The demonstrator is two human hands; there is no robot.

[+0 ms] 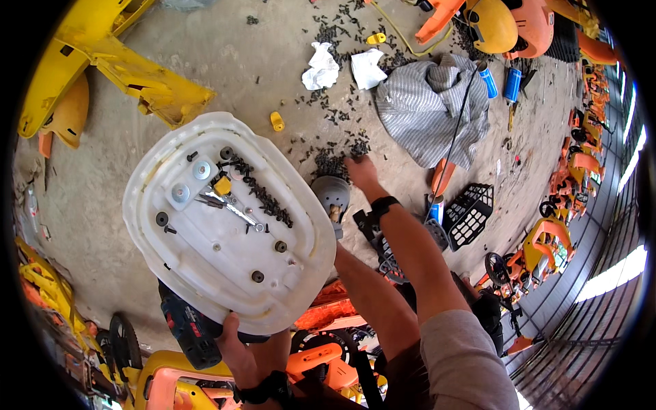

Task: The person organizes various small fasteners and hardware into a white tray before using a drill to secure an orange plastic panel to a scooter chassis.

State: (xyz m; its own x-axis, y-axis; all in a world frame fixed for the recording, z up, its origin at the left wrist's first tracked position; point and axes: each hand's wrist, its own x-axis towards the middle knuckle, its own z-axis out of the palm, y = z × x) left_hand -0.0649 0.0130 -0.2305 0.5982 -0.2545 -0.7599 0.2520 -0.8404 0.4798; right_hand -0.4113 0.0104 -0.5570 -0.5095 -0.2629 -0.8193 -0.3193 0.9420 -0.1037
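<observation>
A white plastic tray-like shell [301,287] is tilted in front of me, my left hand [236,348] gripping its near rim with the thumb on top. Inside it lie a row of black screws [263,198], a spanner [242,217], a yellow piece [223,185], two large washers and several round black bushings. A black cordless drill [191,331] shows beside my left hand, partly under the shell. On the floor, my right hand [363,172] is closed at a pile of black screws [331,164], with a dark clump of them at its fingertips.
A grey shoe [331,194] stands beside the pile. Beyond are a striped grey cloth [430,102], white crumpled paper [321,67], blue cans [512,85] and a black plastic basket [469,215]. Yellow panels [130,75] lie far left; yellow-orange bikes [547,246] line the right.
</observation>
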